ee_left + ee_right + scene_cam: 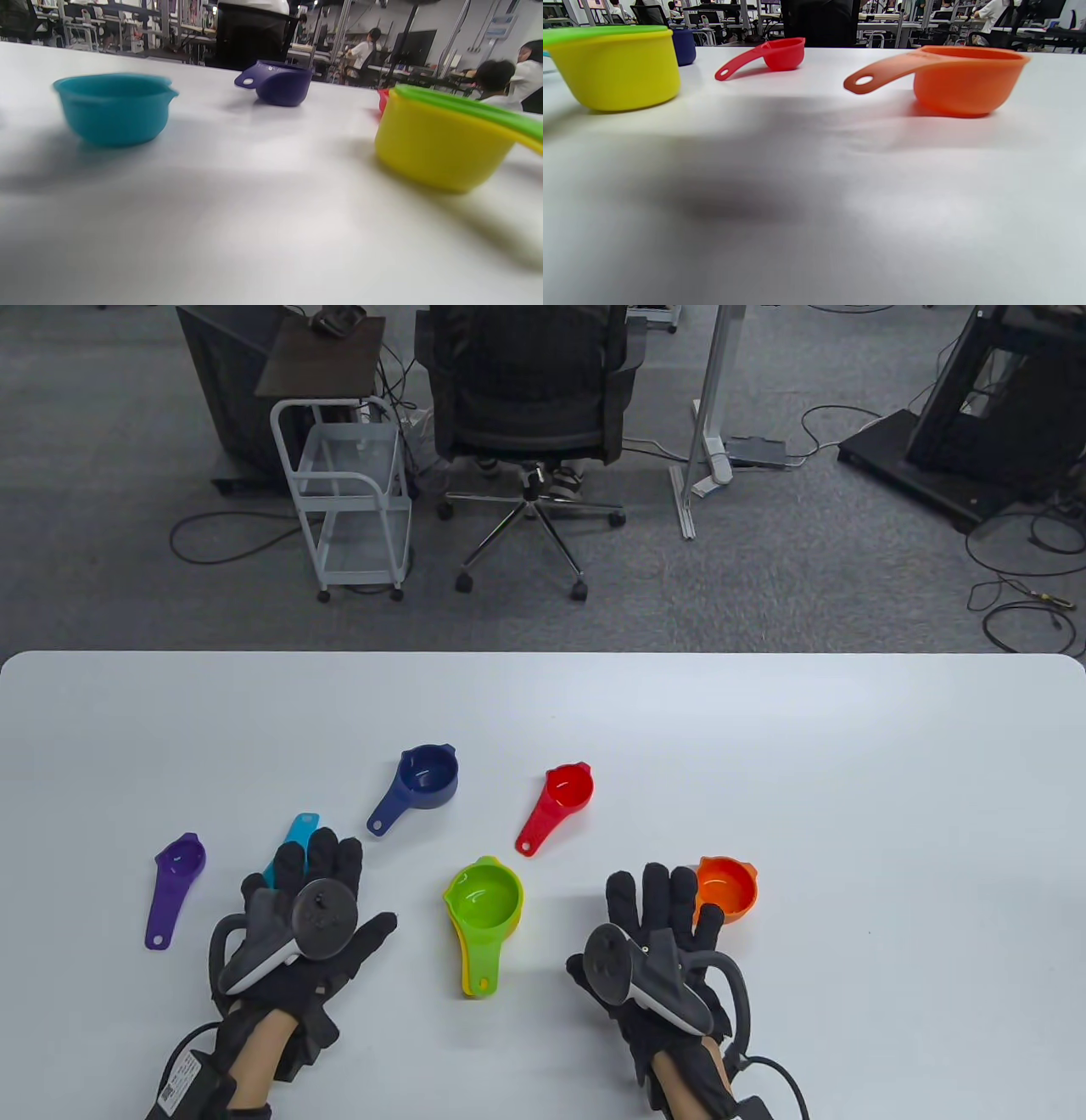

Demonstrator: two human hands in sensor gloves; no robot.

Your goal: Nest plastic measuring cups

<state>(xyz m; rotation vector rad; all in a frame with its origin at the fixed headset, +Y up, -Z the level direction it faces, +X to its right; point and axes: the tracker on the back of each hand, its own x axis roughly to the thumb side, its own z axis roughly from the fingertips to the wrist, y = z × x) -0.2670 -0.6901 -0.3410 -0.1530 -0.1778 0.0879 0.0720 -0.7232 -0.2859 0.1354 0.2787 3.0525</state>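
Several plastic measuring cups lie on the white table (764, 746). A green cup (484, 895) sits nested in a yellow cup (475, 980) at the front middle. A navy cup (428, 774) and a red cup (567, 789) lie farther back. A small purple cup (180, 861) is at the left. My left hand (335, 886) is open with its fingers spread over a teal cup (301, 827), hiding most of it. My right hand (628, 920) is open with its fingers spread, their tips in front of an orange cup (728, 885). Neither hand holds anything.
The left wrist view shows the teal cup (112, 108), navy cup (280, 82) and yellow cup (441, 144) standing upright. The right wrist view shows the orange cup (958, 78), red cup (782, 53) and yellow cup (615, 67). An office chair (530, 398) and a cart (352, 492) stand beyond the table.
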